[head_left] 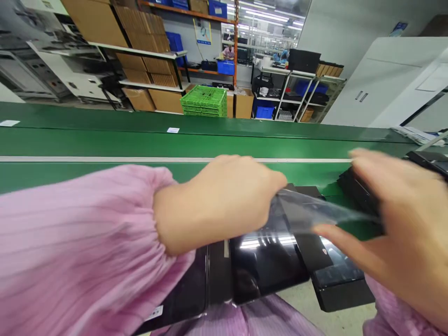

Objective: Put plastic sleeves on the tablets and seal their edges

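Observation:
My left hand (pixel 224 200) is closed in a fist on one end of a clear plastic film (pixel 311 210), above a dark glossy tablet (pixel 268 261). The film stretches to the right, towards my right hand (pixel 402 224). That hand is blurred by motion, thumb and fingers spread apart around the film's far end; no firm hold shows. Ceiling lights reflect in the tablet's screen. Beside it, partly under my left sleeve, lies another dark flat panel (pixel 191 289) with a white label near its lower edge.
Black boxes (pixel 345 296) lie at the right, with more dark items (pixel 360 191) stacked behind my right hand. A green conveyor belt (pixel 105 143) runs across in front. Beyond it stand green crates (pixel 205 100), shelves with cardboard boxes (pixel 143 28) and a white cabinet (pixel 381 88).

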Tool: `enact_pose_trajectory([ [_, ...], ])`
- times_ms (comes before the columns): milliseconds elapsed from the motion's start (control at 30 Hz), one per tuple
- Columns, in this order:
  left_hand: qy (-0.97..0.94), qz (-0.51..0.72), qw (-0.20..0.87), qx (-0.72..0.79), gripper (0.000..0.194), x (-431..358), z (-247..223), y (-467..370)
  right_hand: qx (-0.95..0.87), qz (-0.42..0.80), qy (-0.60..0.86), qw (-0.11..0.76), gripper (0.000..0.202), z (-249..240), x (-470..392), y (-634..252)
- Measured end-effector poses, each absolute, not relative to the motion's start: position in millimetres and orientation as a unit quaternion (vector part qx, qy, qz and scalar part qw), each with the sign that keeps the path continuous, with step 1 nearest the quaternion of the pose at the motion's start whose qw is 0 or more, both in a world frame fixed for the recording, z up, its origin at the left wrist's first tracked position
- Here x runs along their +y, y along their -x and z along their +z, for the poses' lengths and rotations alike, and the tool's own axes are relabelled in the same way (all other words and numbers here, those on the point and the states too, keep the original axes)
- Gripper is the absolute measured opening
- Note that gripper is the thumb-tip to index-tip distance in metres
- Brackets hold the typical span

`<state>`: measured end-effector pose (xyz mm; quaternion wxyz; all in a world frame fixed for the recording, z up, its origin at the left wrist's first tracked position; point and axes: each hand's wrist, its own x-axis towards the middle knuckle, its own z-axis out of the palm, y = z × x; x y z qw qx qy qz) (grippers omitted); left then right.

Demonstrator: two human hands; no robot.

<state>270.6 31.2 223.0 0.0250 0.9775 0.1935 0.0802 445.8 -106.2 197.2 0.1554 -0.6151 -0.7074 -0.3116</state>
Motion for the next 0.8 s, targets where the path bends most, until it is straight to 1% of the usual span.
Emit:
enact_pose_trajectory([
  [67, -0.978, 0.096, 0.011, 0.183, 0.013, 26.3, 244.3, -274.6, -0.731, -0.315, 0.587, 0.148, 0.027, 197.3, -98.2, -440.4],
  [100, -0.973, 0.135, 0.014, 0.189, 0.013, 26.6, 252.3, -274.1, -0.729, -0.298, 0.594, 0.167, 0.023, 196.4, -94.7, -442.5],
  [133, -0.961, 0.192, 0.024, 0.197, 0.017, 28.8, 257.1, -271.7, -0.709, -0.266, 0.621, 0.203, 0.023, 195.4, -91.9, -446.8],
  [167, -0.942, 0.262, 0.044, 0.206, 0.027, 32.7, 257.8, -267.5, -0.674, -0.219, 0.658, 0.254, 0.023, 194.1, -89.6, -452.5],
  [200, -0.916, 0.331, 0.077, 0.214, 0.042, 37.7, 254.0, -261.9, -0.631, -0.160, 0.693, 0.311, 0.022, 192.4, -87.9, -458.6],
  [233, -0.888, 0.381, 0.127, 0.222, 0.059, 42.8, 245.4, -255.7, -0.585, -0.091, 0.718, 0.366, 0.021, 189.8, -86.5, -464.3],
  [267, -0.864, 0.403, 0.189, 0.234, 0.075, 47.2, 232.5, -249.7, -0.539, -0.015, 0.732, 0.417, 0.021, 185.6, -85.2, -469.0],
  [300, -0.843, 0.394, 0.270, 0.246, 0.089, 50.1, 216.1, -244.4, -0.500, 0.063, 0.730, 0.461, 0.022, 179.5, -83.8, -472.1],
  [333, -0.823, 0.354, 0.361, 0.258, 0.099, 51.2, 197.3, -240.3, -0.468, 0.138, 0.721, 0.493, 0.024, 171.3, -82.1, -473.4],
  [367, -0.797, 0.302, 0.448, 0.271, 0.102, 50.2, 177.3, -237.6, -0.441, 0.211, 0.707, 0.511, 0.026, 161.0, -80.1, -472.9],
  [400, -0.768, 0.252, 0.521, 0.272, 0.101, 47.3, 157.3, -236.0, -0.414, 0.278, 0.694, 0.519, 0.029, 149.1, -77.9, -470.7],
  [433, -0.739, 0.222, 0.569, 0.285, 0.100, 43.1, 138.5, -235.1, -0.388, 0.339, 0.684, 0.517, 0.032, 136.1, -75.5, -467.1],
  [500, -0.704, 0.218, 0.599, 0.313, 0.096, 34.1, 107.0, -234.1, -0.345, 0.436, 0.668, 0.494, 0.039, 109.9, -71.1, -458.2],
  [600, -0.683, 0.245, 0.599, 0.339, 0.085, 30.0, 79.3, -231.9, -0.333, 0.483, 0.666, 0.461, 0.048, 79.6, -66.9, -446.8],
  [700, -0.703, 0.210, 0.577, 0.359, 0.083, 39.7, 71.0, -232.2, -0.335, 0.485, 0.669, 0.453, 0.057, 65.2, -66.1, -442.8],
  [733, -0.720, 0.184, 0.560, 0.367, 0.076, 44.1, 70.8, -233.6, -0.335, 0.493, 0.667, 0.448, 0.059, 63.0, -66.3, -443.0],
  [800, -0.756, 0.141, 0.508, 0.387, 0.048, 52.5, 71.9, -237.7, -0.349, 0.494, 0.671, 0.429, 0.062, 60.5, -66.6, -445.2],
])
